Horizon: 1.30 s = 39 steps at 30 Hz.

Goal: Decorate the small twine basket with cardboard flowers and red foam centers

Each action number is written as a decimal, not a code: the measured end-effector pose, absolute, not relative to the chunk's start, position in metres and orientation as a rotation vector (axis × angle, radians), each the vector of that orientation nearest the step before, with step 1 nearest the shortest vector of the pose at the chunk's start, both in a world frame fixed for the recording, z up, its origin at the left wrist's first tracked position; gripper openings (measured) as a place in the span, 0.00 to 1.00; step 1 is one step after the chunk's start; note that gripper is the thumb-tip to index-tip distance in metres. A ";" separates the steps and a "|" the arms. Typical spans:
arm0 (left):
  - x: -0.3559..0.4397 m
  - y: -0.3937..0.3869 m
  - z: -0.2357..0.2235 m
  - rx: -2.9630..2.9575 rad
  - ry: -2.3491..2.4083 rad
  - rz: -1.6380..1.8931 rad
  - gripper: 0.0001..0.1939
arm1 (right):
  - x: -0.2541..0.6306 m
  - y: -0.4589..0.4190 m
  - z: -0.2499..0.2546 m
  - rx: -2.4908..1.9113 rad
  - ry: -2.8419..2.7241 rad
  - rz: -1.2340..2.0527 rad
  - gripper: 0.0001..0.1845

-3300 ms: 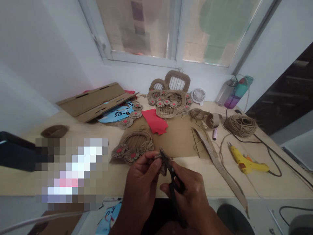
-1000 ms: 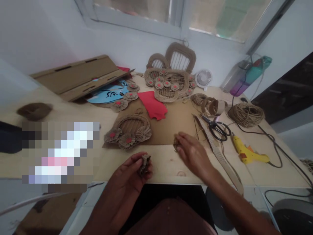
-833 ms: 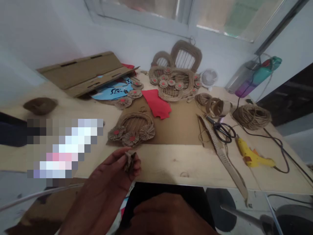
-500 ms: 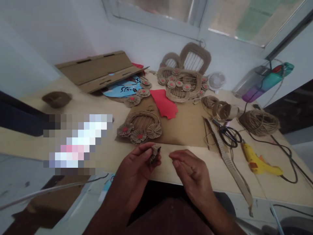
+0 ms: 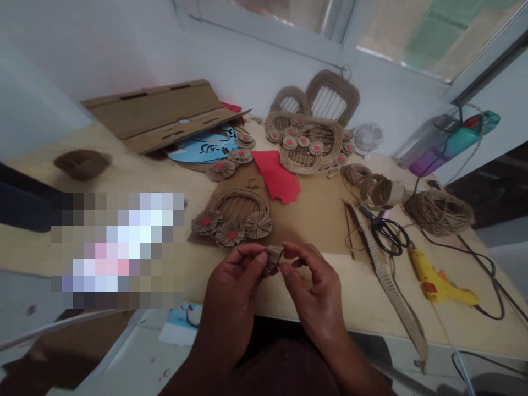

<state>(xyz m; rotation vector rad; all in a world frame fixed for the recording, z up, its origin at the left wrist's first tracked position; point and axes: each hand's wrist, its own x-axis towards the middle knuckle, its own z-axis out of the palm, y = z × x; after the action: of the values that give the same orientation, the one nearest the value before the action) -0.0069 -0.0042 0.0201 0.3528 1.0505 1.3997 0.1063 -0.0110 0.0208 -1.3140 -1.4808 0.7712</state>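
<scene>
My left hand pinches a small piece of pleated brown paper between thumb and fingers, just above the table's front edge. From the other side, my right hand has its thumb and index finger closed at the paper's right edge. Right behind the hands lies a twine-wound cardboard frame with strings across it. Along its lower side sit pleated paper rosettes, two with red centres and one plain. Black-handled scissors lie on the table to the right.
A yellow glue gun, a corrugated cardboard strip and a twine ball lie on the right. Red paper lies on a cardboard sheet. Finished-looking twine frames and a small fan stand behind. Folded cardboard lies back left.
The scissors went from my right hand to the table. My right hand reached over the table, drew back, and has now come in to the pleated paper, which stayed in my left hand.
</scene>
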 end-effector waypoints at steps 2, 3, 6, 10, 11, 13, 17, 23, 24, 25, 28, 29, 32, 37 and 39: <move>-0.007 -0.003 0.019 0.415 1.113 1.425 0.07 | 0.105 -0.010 0.022 -1.343 -1.515 0.677 0.06; -0.007 -0.002 0.019 0.449 1.146 1.437 0.06 | 0.105 -0.009 0.022 -1.352 -1.538 0.630 0.03; -0.008 -0.002 0.018 0.568 1.241 1.454 0.05 | 0.105 -0.005 0.019 -1.356 -1.611 0.530 0.06; -0.009 -0.004 0.017 0.702 1.338 1.458 0.04 | 0.106 -0.001 0.015 -1.354 -1.715 0.451 0.08; -0.009 -0.004 0.016 0.723 1.360 1.458 0.04 | 0.106 -0.001 0.015 -1.354 -1.738 0.432 0.08; -0.010 -0.003 0.015 0.750 1.400 1.462 0.03 | 0.106 -0.002 0.016 -1.365 -1.751 0.414 0.09; -0.013 0.000 0.013 0.739 1.437 1.483 0.03 | 0.124 -0.002 0.017 -1.450 -1.580 0.486 0.09; -0.017 0.001 0.013 0.692 1.417 1.510 0.05 | 0.193 0.000 0.007 -1.638 -1.204 0.312 0.10; -0.018 0.000 0.014 0.687 1.414 1.525 0.05 | 0.202 0.000 0.006 -1.659 -1.172 0.286 0.11; -0.018 0.000 0.015 0.689 1.415 1.541 0.06 | 0.208 -0.001 0.006 -1.669 -1.164 0.271 0.11; -0.019 -0.004 0.018 0.738 1.449 1.546 0.06 | 0.208 -0.003 0.007 -1.614 -1.264 0.314 0.10; -0.019 -0.005 0.019 0.758 1.466 1.540 0.06 | 0.204 -0.003 0.008 -1.589 -1.322 0.339 0.08; -0.019 -0.010 0.022 0.826 1.497 1.533 0.06 | 0.182 -0.004 0.015 -1.563 -1.499 0.387 0.07; -0.021 -0.015 0.024 0.950 1.538 1.531 0.06 | 0.144 0.000 0.030 -1.415 -1.668 0.642 0.17; -0.023 -0.016 0.023 1.000 1.553 1.532 0.06 | 0.134 0.004 0.034 -1.356 -1.708 0.738 0.17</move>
<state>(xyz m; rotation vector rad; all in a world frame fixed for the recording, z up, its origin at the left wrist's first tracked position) -0.0225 -0.0161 0.0233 1.0002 1.5533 1.5317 0.1344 0.0036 0.0337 -1.3561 -1.7084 0.7379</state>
